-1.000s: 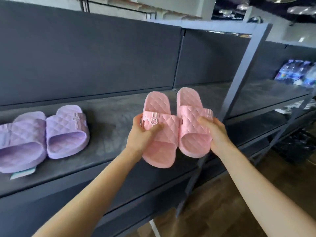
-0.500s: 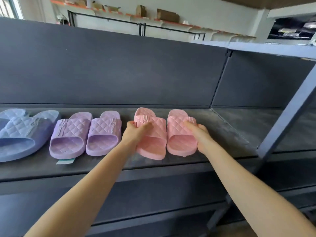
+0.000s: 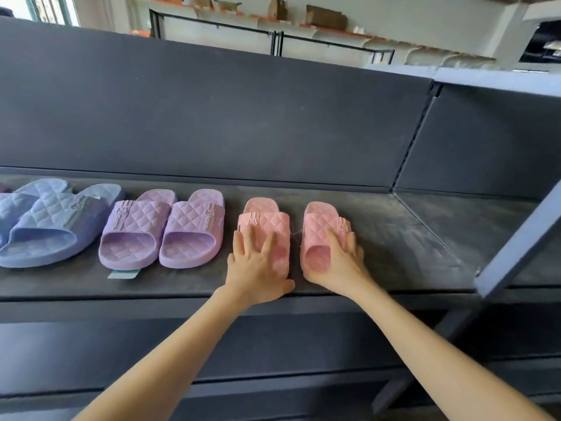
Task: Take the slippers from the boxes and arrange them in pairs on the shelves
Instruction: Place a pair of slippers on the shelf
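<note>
1. Six slippers show on the dark shelf [image 3: 409,238], three pairs in a row with heels toward the front edge: two blue, two purple, two pink. A sliver of something darker shows at the far left edge; I cannot tell what it is.
2. The blue slippers [image 3: 51,229] stand at the far left, cut by the frame edge, one overlapping the other.
3. The purple slippers [image 3: 164,230] stand just beside them, touching each other side by side. One pale green tag [image 3: 124,274] lies on the shelf at the heel of the left one.
4. The left pink slipper [image 3: 267,226] lies flat on the shelf, near the purple pair. The left hand [image 3: 258,268] rests on top of it, palm down, fingers spread over the quilted strap, pressing rather than gripping.
5. The right pink slipper [image 3: 323,232] lies just beside its mate with a narrow gap between. The right hand [image 3: 340,262] cups its outer side and heel, fingers laid on the strap, thumb hidden.
6. Both forearms stretch forward from the bottom of the view, bare and nearly straight.
</note>
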